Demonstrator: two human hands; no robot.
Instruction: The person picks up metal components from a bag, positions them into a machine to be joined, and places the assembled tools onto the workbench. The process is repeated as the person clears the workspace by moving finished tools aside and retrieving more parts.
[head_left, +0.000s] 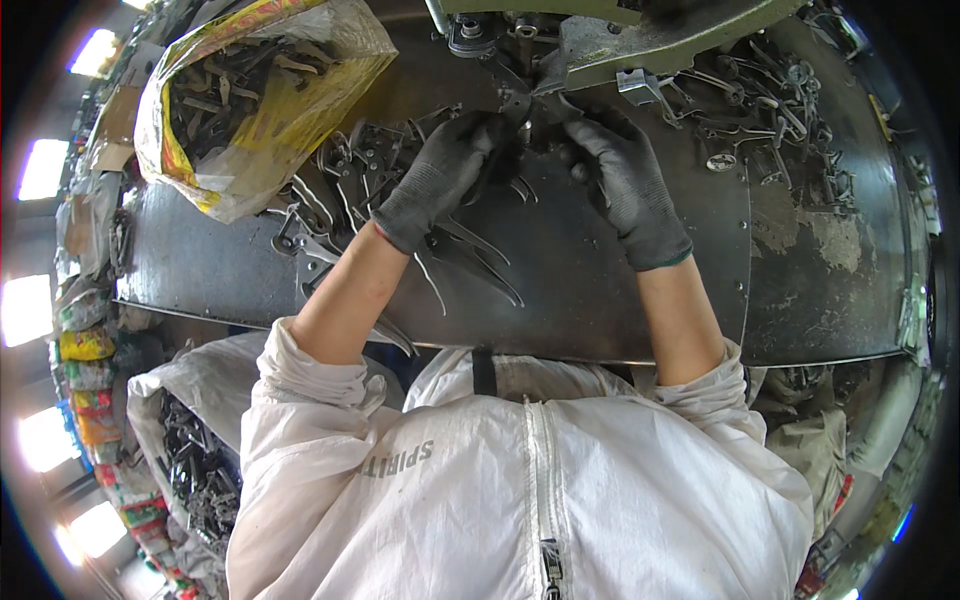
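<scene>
Both my hands wear dark grey work gloves and are at the machine's working spot. My left hand [448, 172] is closed round a dark metal tool part [516, 106], its far end under the green machine [690, 45]. Close by on the right, my right hand [628, 185] has its fingers curled in, with a thin metal edge at the fingertips; what it grips is mostly hidden. Beside and below my left hand lie several curved metal handles [470, 245] and a heap of plier-like metal parts [345, 170].
A yellow and clear plastic bag [285, 165] of dark metal parts stands at the left of the steel table [600, 300]. Assembled-looking metal pieces [775, 110] are piled at the right. An open white sack [160, 400] with black parts sits below the table's left front edge.
</scene>
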